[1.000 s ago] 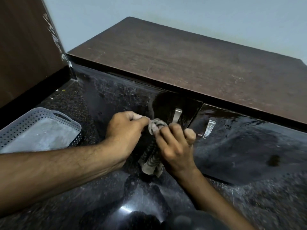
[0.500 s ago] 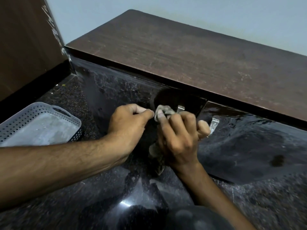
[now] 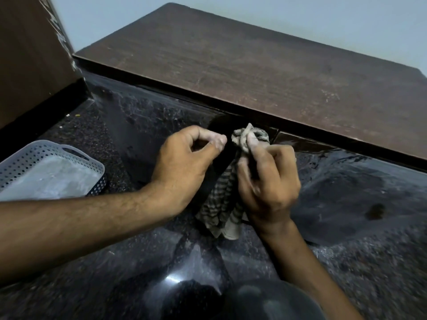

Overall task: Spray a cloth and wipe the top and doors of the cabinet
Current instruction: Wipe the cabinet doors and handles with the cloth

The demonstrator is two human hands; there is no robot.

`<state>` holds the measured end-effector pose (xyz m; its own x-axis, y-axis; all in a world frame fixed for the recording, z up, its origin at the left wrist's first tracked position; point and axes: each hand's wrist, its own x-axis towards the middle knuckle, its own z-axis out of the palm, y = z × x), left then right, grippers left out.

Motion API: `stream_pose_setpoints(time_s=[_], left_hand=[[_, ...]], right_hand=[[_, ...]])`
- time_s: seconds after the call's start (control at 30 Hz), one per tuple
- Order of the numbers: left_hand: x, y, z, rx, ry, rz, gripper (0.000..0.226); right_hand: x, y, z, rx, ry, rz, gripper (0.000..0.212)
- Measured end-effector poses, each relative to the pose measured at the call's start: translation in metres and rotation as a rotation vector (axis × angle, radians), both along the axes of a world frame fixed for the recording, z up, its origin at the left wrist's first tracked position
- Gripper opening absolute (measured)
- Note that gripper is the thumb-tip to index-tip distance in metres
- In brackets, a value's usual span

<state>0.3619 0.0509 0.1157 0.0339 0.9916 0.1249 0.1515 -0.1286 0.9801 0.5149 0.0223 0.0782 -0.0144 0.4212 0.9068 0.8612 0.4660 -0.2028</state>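
Head view: the right hand [image 3: 268,179] has lifted the cloth [image 3: 221,195] higher, bunched in curled fingers against the black door [image 3: 143,125]. The left hand [image 3: 182,162] has let go, fingers curled empty. Wiping can resume.

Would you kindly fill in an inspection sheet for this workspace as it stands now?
Surface: cabinet top, brown wood grain, scuffed, bare.
Job's things: checked cloth, bunched, in front of the glossy black cabinet doors; no spray bottle seen.
Clutter: white perforated basket on the speckled floor, left.
Hands: right hand grips the cloth; left hand beside it, fingers curled, holding nothing.
Cables: nothing seen.
Surroundings: pale wall behind, brown panel at left.
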Motion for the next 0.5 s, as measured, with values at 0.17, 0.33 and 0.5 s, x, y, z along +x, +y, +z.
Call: stream_pose_setpoints(time_s=[0.17, 0.33, 0.5], left_hand=[[0.001, 0.0, -0.006, -0.034, 0.004, -0.048, 0.006], [0.007, -0.002, -0.014, -0.06, 0.061, -0.075, 0.005], [0.012, 0.002, -0.015, -0.046, 0.074, -0.033, 0.008]], right_hand=[[0.007, -0.02, -0.019, -0.103, -0.073, 0.049, 0.019], [0.006, -0.028, -0.011, -0.139, 0.019, -0.078, 0.019], [-0.004, -0.019, -0.005, -0.188, 0.063, -0.15, 0.018]])
